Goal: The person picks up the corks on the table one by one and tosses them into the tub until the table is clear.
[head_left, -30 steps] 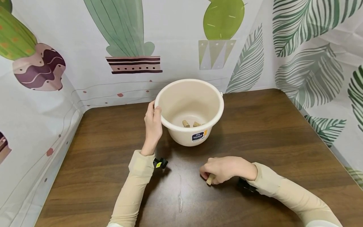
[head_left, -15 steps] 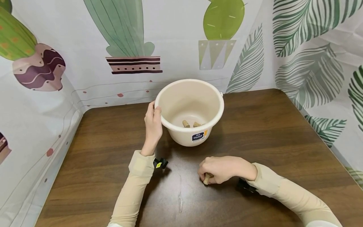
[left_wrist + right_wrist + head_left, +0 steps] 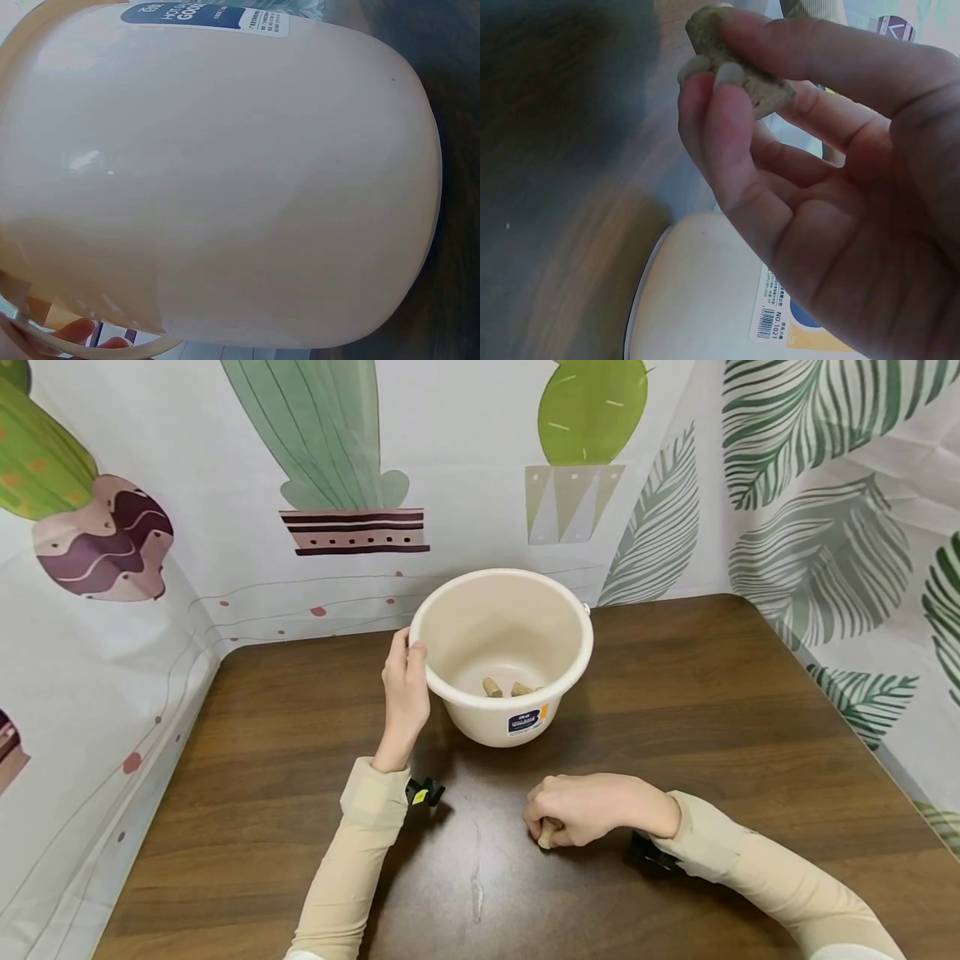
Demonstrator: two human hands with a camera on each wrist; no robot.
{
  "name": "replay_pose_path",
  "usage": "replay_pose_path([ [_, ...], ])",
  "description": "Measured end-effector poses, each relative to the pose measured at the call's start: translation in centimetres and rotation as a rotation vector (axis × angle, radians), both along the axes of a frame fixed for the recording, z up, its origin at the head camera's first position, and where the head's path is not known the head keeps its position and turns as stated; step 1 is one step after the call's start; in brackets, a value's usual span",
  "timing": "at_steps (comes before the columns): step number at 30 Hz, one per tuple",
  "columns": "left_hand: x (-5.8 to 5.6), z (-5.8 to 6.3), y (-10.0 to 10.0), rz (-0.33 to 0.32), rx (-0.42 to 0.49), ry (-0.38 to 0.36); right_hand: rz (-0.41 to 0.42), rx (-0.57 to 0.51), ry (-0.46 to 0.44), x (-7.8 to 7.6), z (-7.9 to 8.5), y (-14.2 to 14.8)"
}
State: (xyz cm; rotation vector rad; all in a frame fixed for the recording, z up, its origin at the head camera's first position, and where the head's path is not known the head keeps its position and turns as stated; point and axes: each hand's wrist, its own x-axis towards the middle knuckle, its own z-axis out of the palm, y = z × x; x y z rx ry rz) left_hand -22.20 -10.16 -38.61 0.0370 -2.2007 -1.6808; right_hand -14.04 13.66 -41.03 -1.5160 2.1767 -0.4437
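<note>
A cream plastic bucket [image 3: 504, 718] stands tilted a little toward me at the back of the table, seen from its side in the left wrist view. My left hand [image 3: 406, 689] grips the left edge of its rim, thumb on the near side. Inside lie a cork [image 3: 492, 687] and a second cork [image 3: 521, 689], with a sliver of another by the front wall. In front of the bucket, my right hand [image 3: 581, 810] pinches a tan, speckled cork [image 3: 769, 94] between thumb and fingertips, low over the tabletop. The fingers cover part of this cork.
The brown wooden table [image 3: 712, 718] spreads around the bucket. A patterned cloth [image 3: 480, 460] hangs behind it and along both sides. A small clear strip-like mark [image 3: 477, 893] shows on the tabletop near the front.
My right hand has shifted slightly left, and the cork in its fingers has turned and moved left too. The left hand and the bucket hold their place.
</note>
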Motion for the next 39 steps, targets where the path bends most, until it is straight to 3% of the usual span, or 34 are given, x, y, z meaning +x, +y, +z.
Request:
replay_pose_path([
  [6,0.02,0.04,0.03,-0.003,0.002,-0.005,0.004,-0.017,0.005,-0.02,0.17,-0.04],
  [13,-0.03,-0.06,0.03,-0.009,0.0,-0.004,0.041,-0.117,-0.033,-0.06,0.07,-0.08],
  [24,-0.02,-0.04,0.13,-0.008,0.005,0.011,0.099,-0.242,0.015,-0.27,0.02,-0.05],
  [39,0.0,-0.09,0.08,-0.005,0.0,0.008,0.103,-0.245,0.035,0.0,0.29,-0.17],
])
